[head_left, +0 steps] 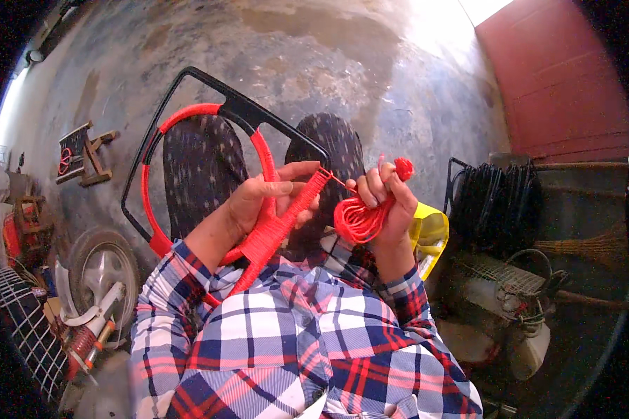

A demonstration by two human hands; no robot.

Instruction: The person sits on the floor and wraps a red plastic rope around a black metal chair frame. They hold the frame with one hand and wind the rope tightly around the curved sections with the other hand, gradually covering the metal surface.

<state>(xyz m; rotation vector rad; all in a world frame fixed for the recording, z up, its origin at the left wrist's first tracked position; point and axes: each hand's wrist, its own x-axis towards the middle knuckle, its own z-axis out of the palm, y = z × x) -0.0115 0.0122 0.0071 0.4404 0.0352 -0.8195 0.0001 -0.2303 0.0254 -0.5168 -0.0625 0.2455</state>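
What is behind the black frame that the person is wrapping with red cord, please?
Behind the black frame lie the person's patterned trouser legs and the stained concrete floor. The left hand and red wrapping cover its lower part.

No packages, labels, signs or screens visible anywhere in view.

A bright red plastic cord bundle [360, 218] sits inside the right-hand fingers [379, 188]. Under the left-hand fingers [286, 187], a black metal frame [189, 98] carries tight red cord wrapping [279, 227]. Below both hands, the shirt sleeves [293, 342] show red, white and navy plaid. Beyond the fingers, dark speckled trousers [199, 160].
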